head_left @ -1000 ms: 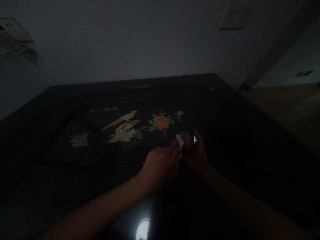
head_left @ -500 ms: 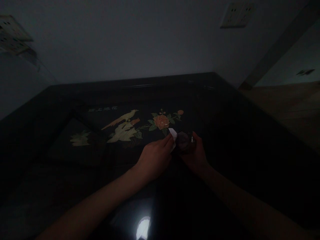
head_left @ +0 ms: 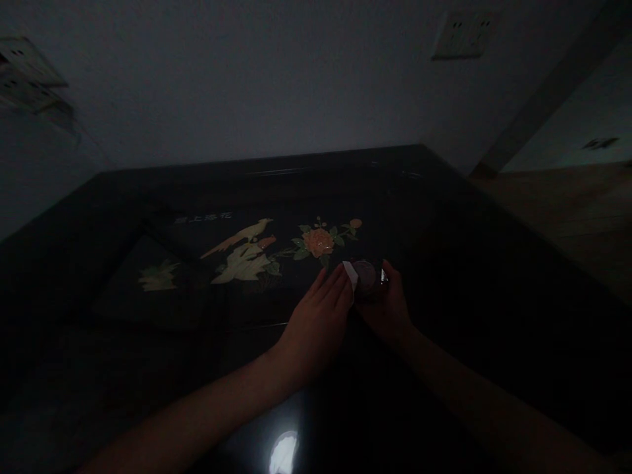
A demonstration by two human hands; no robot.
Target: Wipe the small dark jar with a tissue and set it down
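Over the dark glossy table (head_left: 419,197), my right hand (head_left: 392,306) is wrapped round a dark, round, shiny container (head_left: 367,276). Its round end faces up toward me, and a bright glint shows on its right side. My left hand (head_left: 320,319) presses a small white piece of tissue or paper (head_left: 351,272) against the container's left side. The fingers lie close together over the white piece, which partly hides the container. The light is dim, so the container's exact kind cannot be made out.
Inlaid in the tabletop are a bird (head_left: 247,234), a flower (head_left: 318,242) and written characters. Behind it rises a grey wall (head_left: 266,79) with a socket plate (head_left: 461,34) at right and more sockets (head_left: 32,62) at left. A wooden floor (head_left: 563,210) lies to the right.
My left hand has shifted slightly right and turned, its fingers now laid flatter along the container's side. The white piece has moved a little right and down. My right hand stays nearly in place.
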